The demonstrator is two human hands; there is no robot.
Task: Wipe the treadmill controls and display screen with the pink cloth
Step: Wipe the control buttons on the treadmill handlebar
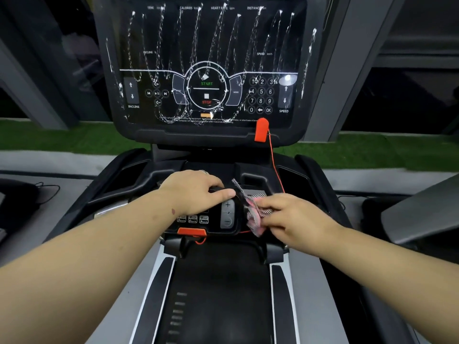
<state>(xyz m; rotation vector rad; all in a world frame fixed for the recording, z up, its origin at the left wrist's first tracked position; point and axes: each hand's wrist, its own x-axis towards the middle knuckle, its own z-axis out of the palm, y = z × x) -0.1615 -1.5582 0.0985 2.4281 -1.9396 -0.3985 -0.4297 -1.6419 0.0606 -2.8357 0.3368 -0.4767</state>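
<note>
hands: 2 | right hand [295, 214] grips 1 pink cloth [255, 217] | display screen [206, 63]: 1

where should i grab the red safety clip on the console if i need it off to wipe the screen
Pinch the red safety clip by its rounded upper tab, coming from the front and slightly above. That tab stands up off the lower edge of the display screen, so both faces are open to the fingers, and its thin red cord hangs down on the right, clear of the tab.

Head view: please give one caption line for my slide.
Right hand wipes lower controls with pink cloth; foam-streaked black display screen awaits.
</note>
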